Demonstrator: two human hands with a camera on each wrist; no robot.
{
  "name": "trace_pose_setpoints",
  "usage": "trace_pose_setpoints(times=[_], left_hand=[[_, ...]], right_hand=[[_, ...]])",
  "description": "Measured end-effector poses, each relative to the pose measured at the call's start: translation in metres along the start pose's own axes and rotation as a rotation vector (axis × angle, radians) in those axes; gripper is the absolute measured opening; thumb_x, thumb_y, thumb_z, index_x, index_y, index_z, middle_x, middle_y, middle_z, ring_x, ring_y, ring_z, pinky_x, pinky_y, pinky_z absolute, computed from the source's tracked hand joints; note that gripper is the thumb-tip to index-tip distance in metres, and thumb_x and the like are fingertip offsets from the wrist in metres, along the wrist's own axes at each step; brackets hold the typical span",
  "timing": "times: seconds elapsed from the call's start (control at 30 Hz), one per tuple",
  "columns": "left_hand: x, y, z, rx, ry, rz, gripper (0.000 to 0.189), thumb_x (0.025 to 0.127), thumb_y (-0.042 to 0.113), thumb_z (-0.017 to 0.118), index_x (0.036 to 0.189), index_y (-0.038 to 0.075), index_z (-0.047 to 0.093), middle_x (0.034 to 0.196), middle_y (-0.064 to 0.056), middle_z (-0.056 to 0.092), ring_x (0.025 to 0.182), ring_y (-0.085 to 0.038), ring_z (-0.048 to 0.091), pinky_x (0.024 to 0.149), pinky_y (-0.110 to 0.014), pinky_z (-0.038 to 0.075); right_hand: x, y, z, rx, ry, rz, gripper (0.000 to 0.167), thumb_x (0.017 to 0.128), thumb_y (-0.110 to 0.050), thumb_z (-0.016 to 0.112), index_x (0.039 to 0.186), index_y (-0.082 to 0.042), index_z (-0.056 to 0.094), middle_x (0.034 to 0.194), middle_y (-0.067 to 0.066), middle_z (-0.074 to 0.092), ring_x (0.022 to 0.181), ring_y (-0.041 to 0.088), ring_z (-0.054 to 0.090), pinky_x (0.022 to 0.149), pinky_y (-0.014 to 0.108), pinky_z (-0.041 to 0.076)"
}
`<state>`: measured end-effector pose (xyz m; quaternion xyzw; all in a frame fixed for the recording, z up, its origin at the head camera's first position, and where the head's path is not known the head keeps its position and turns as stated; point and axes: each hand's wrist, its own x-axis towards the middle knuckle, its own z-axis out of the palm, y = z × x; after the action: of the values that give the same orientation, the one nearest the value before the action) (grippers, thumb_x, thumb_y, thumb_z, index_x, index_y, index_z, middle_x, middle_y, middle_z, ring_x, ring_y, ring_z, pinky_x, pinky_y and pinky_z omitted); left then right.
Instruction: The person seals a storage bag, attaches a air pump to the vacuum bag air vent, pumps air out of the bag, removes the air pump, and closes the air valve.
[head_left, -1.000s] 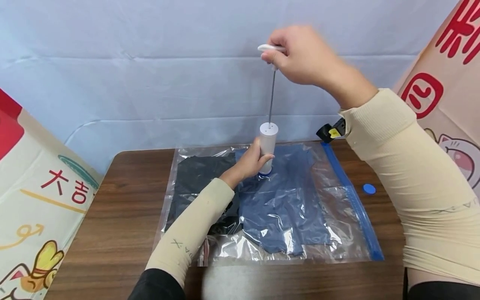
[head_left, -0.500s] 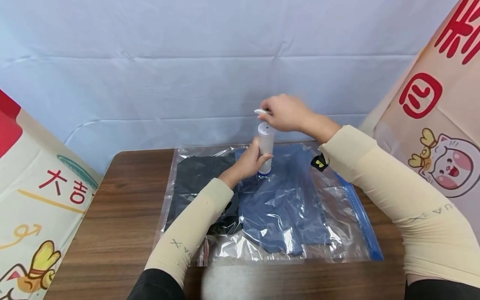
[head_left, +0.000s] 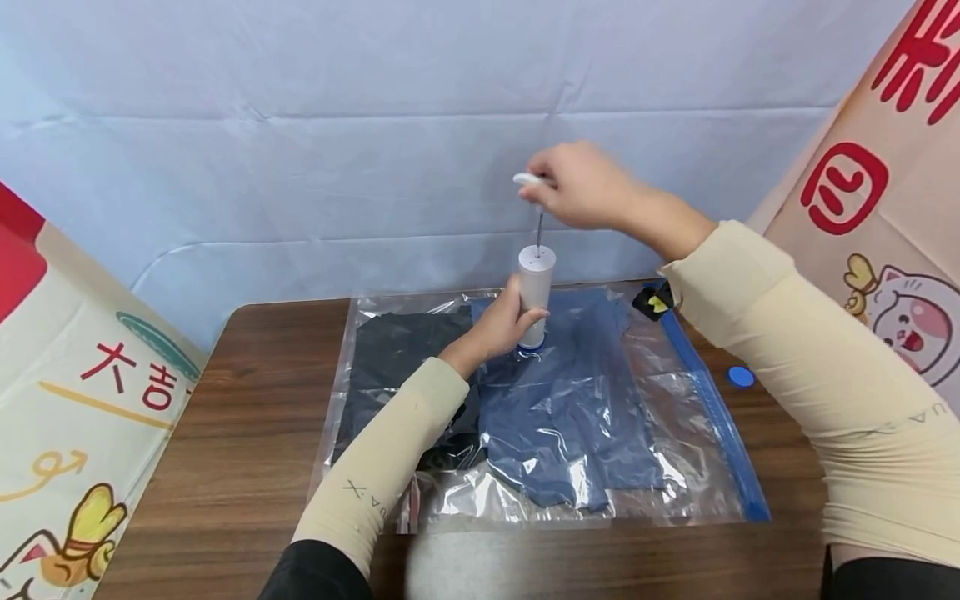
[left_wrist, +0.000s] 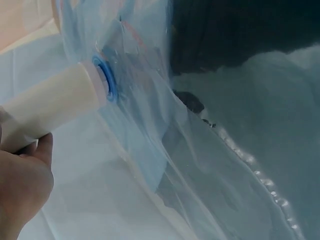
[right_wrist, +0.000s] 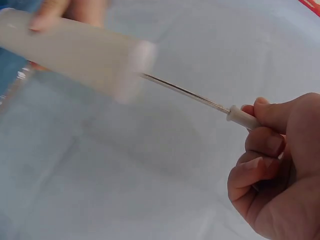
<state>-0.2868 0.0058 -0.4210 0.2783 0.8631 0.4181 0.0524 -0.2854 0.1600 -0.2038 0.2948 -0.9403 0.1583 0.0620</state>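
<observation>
A white hand pump stands upright on a clear vacuum storage bag. Its base meets the bag's round blue valve, seen in the left wrist view. My left hand grips the pump's barrel low down, thumb and fingers around it. Above, my right hand holds the white pump handle with curled fingers. A thin metal rod shows between handle and barrel, partly drawn out. Inside the bag lie a folded blue garment and a dark garment.
A blue round cap lies on the wooden table, right of the bag's blue zip edge. Pale cloth hangs behind the table, with printed banners at both sides.
My right hand pushed the pump handle down near the barrel, then raised it partway, lower than a second ago. My left hand and the barrel stay nearly in place.
</observation>
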Motion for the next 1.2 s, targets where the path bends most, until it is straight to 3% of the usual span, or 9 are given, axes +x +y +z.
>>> trace_pose_setpoints(times=[0.27,0.5,0.6,0.7,0.97,1.1,1.2], left_hand=[[-0.001,0.001,0.001,0.011,-0.001,0.006,0.066,0.105,0.025,0.058,0.152,-0.001,0.019,0.141,-0.023,0.045,0.130,-0.035,0.051,0.108,-0.048,0.043],[-0.002,0.002,0.002,0.012,0.000,-0.008,0.067,0.105,0.026,0.058,0.152,0.000,0.019,0.142,-0.023,0.045,0.131,-0.035,0.051,0.109,-0.048,0.042],[-0.002,0.002,0.002,0.010,-0.007,-0.001,0.067,0.105,0.027,0.057,0.152,0.000,0.018,0.142,-0.023,0.044,0.131,-0.034,0.050,0.109,-0.049,0.042],[-0.001,0.002,0.001,0.009,-0.011,0.001,0.067,0.106,0.027,0.057,0.153,-0.001,0.018,0.142,-0.023,0.044,0.131,-0.035,0.050,0.109,-0.049,0.042],[0.000,0.000,0.001,0.005,-0.002,0.002,0.065,0.106,0.025,0.057,0.151,0.000,0.018,0.140,-0.023,0.045,0.128,-0.034,0.052,0.107,-0.047,0.044],[0.000,0.000,0.000,-0.014,-0.022,-0.004,0.065,0.106,0.025,0.056,0.151,0.001,0.016,0.141,-0.022,0.043,0.128,-0.033,0.052,0.107,-0.046,0.044],[0.000,0.001,0.000,-0.027,-0.030,-0.004,0.065,0.107,0.025,0.055,0.152,0.001,0.015,0.143,-0.021,0.042,0.129,-0.032,0.050,0.107,-0.046,0.043]], right_hand=[[0.002,-0.024,-0.060,-0.093,0.109,0.050,0.036,0.109,-0.032,0.049,0.105,-0.001,0.068,0.091,0.012,0.065,0.069,0.021,0.049,0.060,0.033,0.038],[0.001,-0.030,-0.067,-0.116,0.126,0.044,0.038,0.109,-0.034,0.048,0.107,-0.001,0.067,0.088,0.012,0.060,0.071,0.024,0.048,0.063,0.037,0.038],[0.002,-0.025,-0.059,-0.132,0.090,0.039,0.036,0.108,-0.032,0.049,0.104,-0.002,0.069,0.090,0.012,0.065,0.068,0.022,0.050,0.061,0.036,0.040],[0.004,-0.018,-0.044,-0.136,0.000,0.037,0.034,0.108,-0.031,0.052,0.097,-0.003,0.069,0.087,0.011,0.067,0.065,0.020,0.052,0.060,0.035,0.042],[0.004,0.006,0.017,-0.121,-0.154,0.048,0.031,0.105,-0.028,0.058,0.081,-0.009,0.061,0.069,0.004,0.058,0.055,0.017,0.048,0.052,0.030,0.037],[-0.001,0.015,0.044,-0.104,-0.175,0.049,0.029,0.104,-0.027,0.060,0.082,-0.008,0.062,0.068,0.004,0.057,0.055,0.016,0.047,0.051,0.029,0.035],[-0.003,0.018,0.050,-0.076,-0.179,0.040,0.028,0.104,-0.024,0.060,0.082,-0.007,0.062,0.067,0.004,0.055,0.054,0.016,0.047,0.053,0.029,0.036]])
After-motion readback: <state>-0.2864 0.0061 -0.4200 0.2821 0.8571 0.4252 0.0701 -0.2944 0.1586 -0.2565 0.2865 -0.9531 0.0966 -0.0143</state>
